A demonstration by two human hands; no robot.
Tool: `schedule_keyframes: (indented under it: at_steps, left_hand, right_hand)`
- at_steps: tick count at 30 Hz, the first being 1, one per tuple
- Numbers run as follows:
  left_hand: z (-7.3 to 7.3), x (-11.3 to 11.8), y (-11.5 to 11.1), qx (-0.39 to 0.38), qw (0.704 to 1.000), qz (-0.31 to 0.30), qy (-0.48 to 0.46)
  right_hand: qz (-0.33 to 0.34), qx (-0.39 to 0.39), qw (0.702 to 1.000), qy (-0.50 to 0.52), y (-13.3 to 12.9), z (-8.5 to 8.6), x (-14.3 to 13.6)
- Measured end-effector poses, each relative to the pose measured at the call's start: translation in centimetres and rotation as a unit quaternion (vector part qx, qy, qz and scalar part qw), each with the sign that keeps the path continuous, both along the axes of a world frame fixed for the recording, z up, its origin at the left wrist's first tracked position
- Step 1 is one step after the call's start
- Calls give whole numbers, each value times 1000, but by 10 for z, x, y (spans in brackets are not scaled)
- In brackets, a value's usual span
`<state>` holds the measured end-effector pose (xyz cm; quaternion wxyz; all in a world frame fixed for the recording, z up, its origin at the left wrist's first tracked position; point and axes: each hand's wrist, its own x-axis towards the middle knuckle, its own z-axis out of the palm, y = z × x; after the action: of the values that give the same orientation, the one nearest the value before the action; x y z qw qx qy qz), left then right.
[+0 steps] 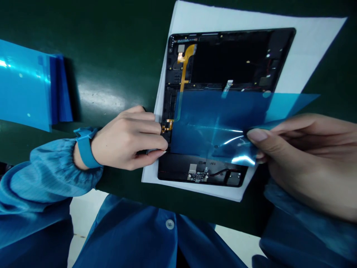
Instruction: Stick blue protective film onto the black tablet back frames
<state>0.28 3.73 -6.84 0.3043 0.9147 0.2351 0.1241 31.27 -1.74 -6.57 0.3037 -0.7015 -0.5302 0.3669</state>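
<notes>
An opened black tablet housing (pixel 220 59) lies with its inside up, showing an orange flex cable (pixel 184 70) and a small circuit board (pixel 198 176). Across its lower middle lies a see-through blue film (pixel 206 119), its right side lifted and creased with bright reflections. My right hand (pixel 304 149) pinches the film's right edge between thumb and fingers. At the housing's left edge, my left hand (pixel 131 139) is closed with fingers curled and thumb against the index finger. It seems to grip that edge; the fingertips are partly hidden.
White paper sheets (pixel 315 41) lie under the housing on a dark green table (pixel 111 44). A stack of blue film sheets (pixel 25 85) sits at the far left. The table's near edge runs just in front of my blue smock (pixel 139 230).
</notes>
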Motion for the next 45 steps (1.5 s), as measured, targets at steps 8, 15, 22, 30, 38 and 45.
schedule_keyframes:
  at_steps: [8,15,22,30,38,45]
  left_hand:
    - [0,1,0,11,1000,-1,-1]
    - [1,0,-1,23,999,-5,-29]
    - [2,0,-1,25,999,-4,-28]
    - [2,0,-1,28,999,-1,-33]
    - [2,-1,-2,26,999,3,-33]
    - [2,-1,-3,24,999,5,-33]
  right_hand:
    - [8,10,1000,10,0,0,0]
    - [15,19,1000,11,2,2,-3]
    - [8,5,999,45,5,2,-6]
    - [-4,-4,998,58,3,-4,-2]
    - [-3,-18,997,75,6,-1,-5]
    - [-3,-23,996,81,7,-1,-5]
